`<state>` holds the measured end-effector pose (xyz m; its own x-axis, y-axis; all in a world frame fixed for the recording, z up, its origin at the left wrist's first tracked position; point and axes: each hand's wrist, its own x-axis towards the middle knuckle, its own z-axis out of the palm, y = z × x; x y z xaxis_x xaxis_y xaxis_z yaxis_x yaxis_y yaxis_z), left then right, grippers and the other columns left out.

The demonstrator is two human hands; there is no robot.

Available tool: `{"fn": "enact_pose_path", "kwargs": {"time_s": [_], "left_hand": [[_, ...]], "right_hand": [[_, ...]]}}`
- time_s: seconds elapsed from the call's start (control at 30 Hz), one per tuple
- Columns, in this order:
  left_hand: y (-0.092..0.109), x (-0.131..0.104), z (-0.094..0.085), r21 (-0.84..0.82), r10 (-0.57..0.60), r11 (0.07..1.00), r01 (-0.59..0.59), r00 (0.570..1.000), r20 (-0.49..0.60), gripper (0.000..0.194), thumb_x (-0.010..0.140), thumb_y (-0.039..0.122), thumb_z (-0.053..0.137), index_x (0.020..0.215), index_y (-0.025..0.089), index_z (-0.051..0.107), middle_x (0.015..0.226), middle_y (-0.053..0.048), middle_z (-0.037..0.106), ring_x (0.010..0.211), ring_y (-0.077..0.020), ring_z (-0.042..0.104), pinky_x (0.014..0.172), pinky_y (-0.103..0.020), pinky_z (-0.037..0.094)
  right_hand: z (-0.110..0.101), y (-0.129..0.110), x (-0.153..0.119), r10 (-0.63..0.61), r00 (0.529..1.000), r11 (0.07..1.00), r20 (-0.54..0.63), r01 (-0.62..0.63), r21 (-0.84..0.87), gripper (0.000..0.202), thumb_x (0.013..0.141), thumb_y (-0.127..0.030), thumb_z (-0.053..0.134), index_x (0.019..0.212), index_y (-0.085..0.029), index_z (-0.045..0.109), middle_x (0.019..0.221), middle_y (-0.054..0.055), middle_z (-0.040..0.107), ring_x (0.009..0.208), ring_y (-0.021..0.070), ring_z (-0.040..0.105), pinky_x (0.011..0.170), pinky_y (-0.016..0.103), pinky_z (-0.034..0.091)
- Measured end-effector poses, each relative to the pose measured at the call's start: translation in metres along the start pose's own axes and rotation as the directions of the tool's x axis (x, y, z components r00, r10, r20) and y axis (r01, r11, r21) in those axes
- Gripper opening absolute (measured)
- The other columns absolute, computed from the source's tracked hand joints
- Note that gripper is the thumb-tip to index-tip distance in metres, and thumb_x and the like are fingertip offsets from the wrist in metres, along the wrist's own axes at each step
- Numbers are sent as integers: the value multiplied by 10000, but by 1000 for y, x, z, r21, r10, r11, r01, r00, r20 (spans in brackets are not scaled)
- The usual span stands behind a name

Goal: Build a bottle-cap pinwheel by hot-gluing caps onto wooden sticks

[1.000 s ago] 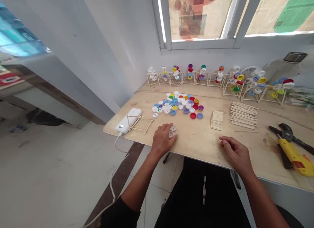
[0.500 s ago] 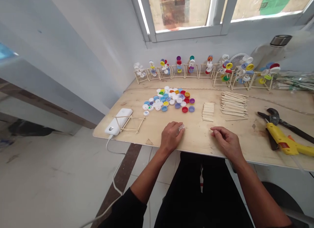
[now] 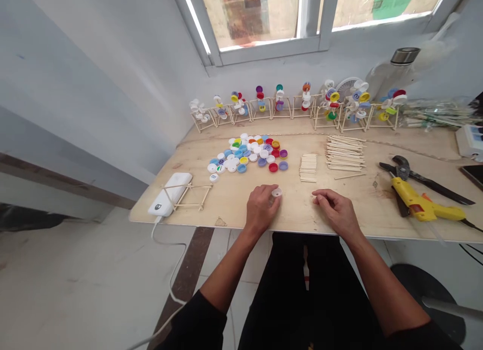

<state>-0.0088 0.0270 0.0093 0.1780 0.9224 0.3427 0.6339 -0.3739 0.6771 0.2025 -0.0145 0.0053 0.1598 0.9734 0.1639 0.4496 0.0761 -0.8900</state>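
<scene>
My left hand (image 3: 261, 206) pinches a small white bottle cap (image 3: 276, 193) between thumb and fingers, near the table's front edge. Opposite it, my right hand (image 3: 337, 209) rests on the tabletop, thumb and fingertips pressed together; anything in that pinch is too small to name. Beyond my left hand lies a pile of colourful bottle caps (image 3: 241, 161). Short cut sticks (image 3: 308, 168) are laid in a stack past my right fingertips, beside a larger stack of longer sticks (image 3: 345, 154). To the left, an open stick frame (image 3: 188, 205) leans over a white power bank (image 3: 160, 204).
Several stick stands with bottle-cap pinwheels (image 3: 260, 96) line the back of the wooden table (image 3: 234, 201). On the right lie a yellow glue gun (image 3: 418, 201), black-handled cutters (image 3: 433, 184) and a bagged bundle of sticks (image 3: 433, 113). A white cable (image 3: 177, 244) hangs off the left edge.
The view has shifted a little to the right. The cap in my left hand has turned so its face shows more clearly. My right hand has come slightly closer to it, still pinched.
</scene>
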Motion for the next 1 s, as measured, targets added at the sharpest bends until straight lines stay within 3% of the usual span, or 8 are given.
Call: {"fn": "enact_pose_path", "kwargs": {"time_s": [0.1,0.13,0.2,0.3,0.4,0.57,0.73,1.0], "left_hand": [[13,-2,-9,-362,-187,916,171,982,-10,238,756,267,621,982,200,657,885,-50,649,748,-158,547,707,-296,443],[19,-3,-13,-509,-259,826,242,965,38,243,751,292,633,972,195,659,853,-43,643,709,-142,536,663,-276,434],[32,-6,-20,-747,-350,544,381,913,211,260,741,321,646,955,174,658,809,-41,635,649,-114,518,592,-246,405],[50,-11,-25,-834,-355,119,539,807,471,276,712,314,670,934,152,639,772,-48,634,606,-102,515,535,-223,370],[59,-16,-23,-797,-334,-82,599,736,588,258,706,289,673,909,137,625,749,-57,634,595,-108,521,533,-223,377],[64,-22,-12,-764,-326,-192,616,694,642,184,728,285,656,814,132,601,749,-69,641,594,-115,528,543,-235,394],[69,-26,-3,-753,-307,-235,615,688,657,170,737,271,656,821,128,619,741,-52,637,615,-115,549,554,-233,404],[72,-32,11,-768,-331,-242,593,694,640,174,743,274,665,820,119,641,723,-44,639,662,-125,579,578,-226,415]], "right_hand": [[0,2,0,-9,1000,1000,8,9,1,266,823,-349,495,918,-175,673,741,32,690,685,164,629,624,262,467],[0,2,0,-12,1000,1000,7,12,0,267,823,-351,495,916,-175,674,742,33,692,683,165,631,623,263,469],[0,3,0,-17,1000,1000,7,17,-1,269,821,-354,497,913,-175,675,744,37,696,688,170,638,625,267,475],[-1,3,0,-25,1000,1000,0,25,-3,265,823,-354,501,915,-176,675,745,39,700,706,178,647,628,271,482],[0,1,-1,-51,999,999,-18,51,12,253,834,-342,502,931,-176,667,754,39,696,718,176,648,640,275,488],[0,-10,-7,-189,982,981,-25,190,29,245,869,-310,483,1016,-183,633,843,53,682,760,167,638,679,294,503],[3,-32,-20,-408,909,913,85,409,0,308,875,-258,508,1179,-225,548,1066,64,645,954,181,595,793,336,497],[9,-38,-27,-469,879,872,89,477,-112,287,871,-226,519,1157,-232,534,1076,70,635,999,199,581,864,377,491]]}}
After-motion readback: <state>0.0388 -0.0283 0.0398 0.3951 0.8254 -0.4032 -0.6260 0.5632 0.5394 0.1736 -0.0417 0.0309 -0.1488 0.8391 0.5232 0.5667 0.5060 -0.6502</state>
